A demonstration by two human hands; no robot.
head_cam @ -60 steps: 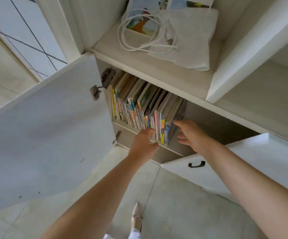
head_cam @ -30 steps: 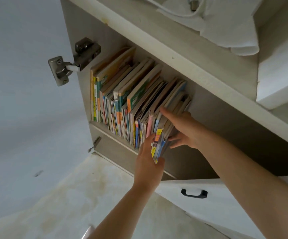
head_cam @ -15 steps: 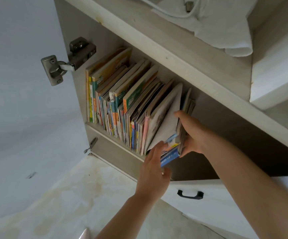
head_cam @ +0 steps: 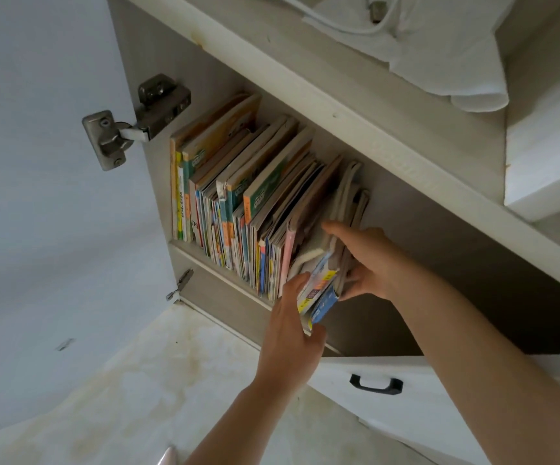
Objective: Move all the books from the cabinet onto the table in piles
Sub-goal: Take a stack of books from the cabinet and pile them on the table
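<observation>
A row of thin colourful books (head_cam: 238, 203) stands upright in the left part of the open cabinet (head_cam: 439, 236). At the row's right end a small bundle of books (head_cam: 322, 286) is tilted out over the shelf's front edge, its blue and yellow spines showing. My left hand (head_cam: 292, 333) presses against the bundle's left face and lower end. My right hand (head_cam: 369, 260) clasps the bundle from the right, thumb on top and fingers behind. No table is in view.
The left cabinet door (head_cam: 43, 196) hangs wide open on a metal hinge (head_cam: 131, 125). A second white door with a black handle (head_cam: 375, 384) stands open below my right arm. A folded white cloth and cable (head_cam: 439, 52) lie on the shelf above. Pale tiled floor (head_cam: 137, 380) lies below.
Both hands have closed on the rightmost books and drawn that bundle further out of the row, tilting it over the shelf edge. The view has moved closer to the cabinet.
</observation>
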